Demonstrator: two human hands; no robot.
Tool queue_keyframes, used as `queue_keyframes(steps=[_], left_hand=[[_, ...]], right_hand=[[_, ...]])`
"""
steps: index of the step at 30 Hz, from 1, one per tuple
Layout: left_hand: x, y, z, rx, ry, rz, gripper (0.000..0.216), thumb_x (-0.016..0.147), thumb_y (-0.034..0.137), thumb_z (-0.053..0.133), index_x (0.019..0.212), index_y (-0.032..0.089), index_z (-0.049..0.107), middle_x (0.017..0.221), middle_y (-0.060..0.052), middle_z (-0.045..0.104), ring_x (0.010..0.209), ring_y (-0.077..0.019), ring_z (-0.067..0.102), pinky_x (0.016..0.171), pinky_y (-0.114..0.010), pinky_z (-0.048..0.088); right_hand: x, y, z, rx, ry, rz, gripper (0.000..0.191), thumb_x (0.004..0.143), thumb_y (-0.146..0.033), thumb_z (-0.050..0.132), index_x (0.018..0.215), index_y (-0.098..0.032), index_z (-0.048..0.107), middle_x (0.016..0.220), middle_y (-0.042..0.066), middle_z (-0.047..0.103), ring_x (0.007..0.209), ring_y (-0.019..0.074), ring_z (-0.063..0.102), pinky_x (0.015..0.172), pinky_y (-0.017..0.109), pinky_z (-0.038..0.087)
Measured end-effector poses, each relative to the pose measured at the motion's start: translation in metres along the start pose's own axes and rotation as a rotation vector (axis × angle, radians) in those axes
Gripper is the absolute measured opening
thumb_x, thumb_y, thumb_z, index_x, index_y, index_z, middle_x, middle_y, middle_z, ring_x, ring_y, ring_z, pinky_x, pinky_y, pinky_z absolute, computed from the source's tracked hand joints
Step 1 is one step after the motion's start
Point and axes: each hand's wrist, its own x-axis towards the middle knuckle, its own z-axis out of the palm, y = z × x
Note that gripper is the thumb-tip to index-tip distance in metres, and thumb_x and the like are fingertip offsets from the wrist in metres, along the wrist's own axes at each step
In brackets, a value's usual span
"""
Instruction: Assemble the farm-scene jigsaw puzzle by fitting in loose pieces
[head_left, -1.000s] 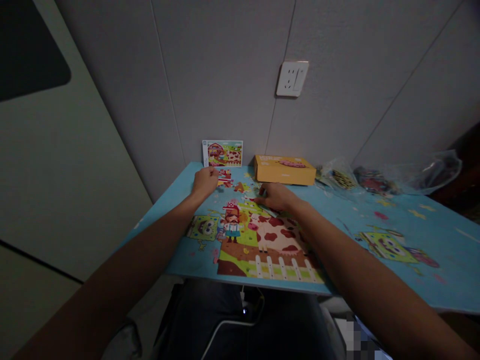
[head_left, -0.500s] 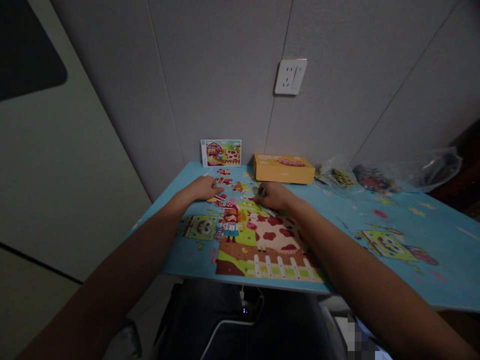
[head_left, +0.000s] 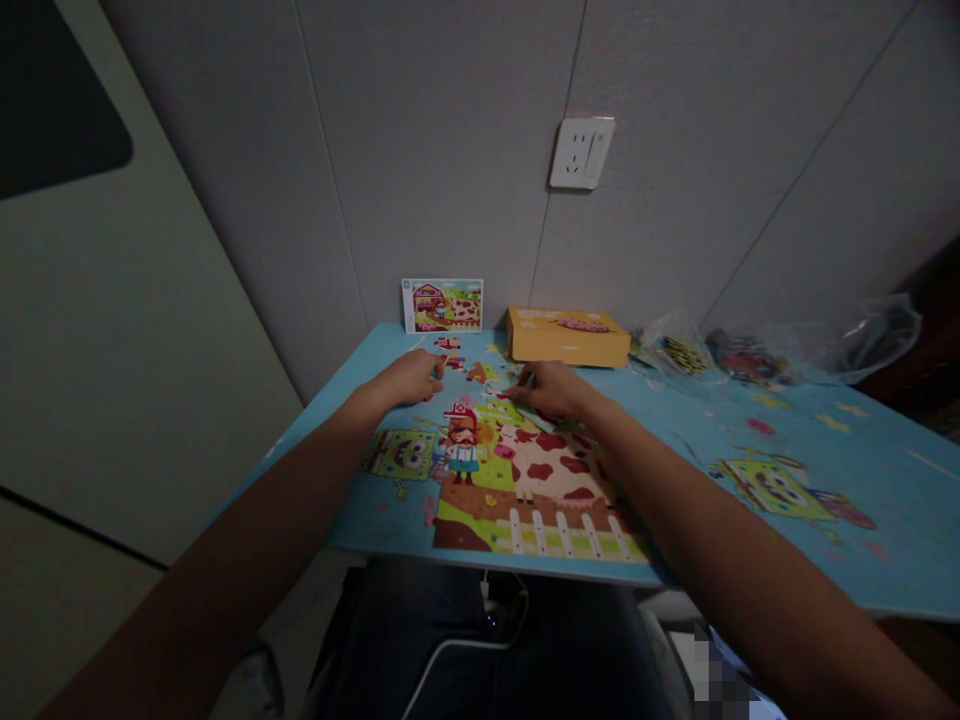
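Note:
A partly assembled jigsaw puzzle (head_left: pixel 555 470) lies on the blue table, showing a cow, a farmer and a white fence. At its upper edge my right hand (head_left: pixel 553 388) is closed, fingertips pinched on a puzzle piece (head_left: pixel 496 394) that they partly cover. My left hand (head_left: pixel 409 378) rests to the left among loose pieces, index finger and thumb apart. The index fingertip is at a red loose piece (head_left: pixel 454 362); another piece is partly hidden beneath the hand. A brown-and-green loose piece (head_left: pixel 477 373) lies between my hands, and a red barn piece (head_left: pixel 448 343) lies farther back.
A picture card (head_left: pixel 444 306) of the farm scene leans on the wall. Right of it stands a yellow box (head_left: pixel 568 338). Clear plastic bags (head_left: pixel 682 352) with pieces lie along the wall on the right. The table's front edge (head_left: pixel 480 566) is above my lap.
My left hand's index finger has stretched away from me to the red piece. The loose pieces beside its thumb are now mostly covered. My right hand has barely moved.

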Motion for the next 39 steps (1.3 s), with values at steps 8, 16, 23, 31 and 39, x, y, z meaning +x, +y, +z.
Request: queue_keyframes(steps=[8, 16, 23, 31, 39], left_hand=[[0.003, -0.006, 0.005, 0.073, 0.106, -0.021, 0.013, 0.074, 0.017, 0.059, 0.084, 0.017, 0.067, 0.089, -0.009, 0.066, 0.084, -0.0224, 0.059, 0.072, -0.028, 0.040], [0.002, -0.009, 0.007, 0.099, 0.178, -0.094, 0.018, 0.074, 0.014, 0.055, 0.086, 0.015, 0.069, 0.091, -0.012, 0.064, 0.086, -0.0241, 0.059, 0.077, -0.031, 0.042], [0.002, 0.019, 0.007, -0.057, 0.284, 0.106, 0.019, 0.081, 0.025, 0.055, 0.092, 0.015, 0.067, 0.095, -0.009, 0.065, 0.090, -0.0206, 0.058, 0.083, -0.031, 0.043], [0.000, 0.031, 0.012, -0.137, 0.200, 0.273, 0.015, 0.082, 0.022, 0.056, 0.091, 0.017, 0.067, 0.093, -0.005, 0.066, 0.091, -0.0181, 0.059, 0.087, -0.032, 0.042], [0.000, 0.031, 0.012, -0.128, 0.186, 0.285, 0.015, 0.083, 0.023, 0.055, 0.089, 0.017, 0.068, 0.091, -0.005, 0.066, 0.091, -0.0184, 0.059, 0.088, -0.031, 0.042]], right_hand=[[-0.005, 0.002, -0.009, 0.043, -0.140, -0.072, 0.062, 0.067, -0.053, 0.069, 0.117, -0.015, 0.062, 0.097, 0.011, 0.068, 0.081, 0.0223, 0.063, 0.067, 0.028, 0.044], [-0.005, -0.010, -0.006, 0.069, -0.099, -0.100, 0.045, 0.072, -0.041, 0.068, 0.109, -0.016, 0.065, 0.087, 0.007, 0.069, 0.073, 0.0173, 0.062, 0.062, 0.024, 0.042], [-0.005, -0.013, -0.005, 0.068, 0.023, -0.161, 0.034, 0.072, -0.038, 0.070, 0.100, -0.018, 0.069, 0.078, 0.003, 0.068, 0.068, 0.0147, 0.059, 0.060, 0.022, 0.037], [0.000, -0.011, -0.001, 0.085, 0.147, -0.191, 0.024, 0.076, -0.033, 0.066, 0.094, -0.017, 0.069, 0.081, 0.004, 0.068, 0.069, 0.0136, 0.058, 0.063, 0.021, 0.038], [0.003, -0.006, 0.007, 0.032, 0.170, -0.182, 0.021, 0.078, -0.015, 0.056, 0.093, -0.015, 0.070, 0.085, 0.006, 0.067, 0.075, 0.0157, 0.058, 0.069, 0.022, 0.039]])
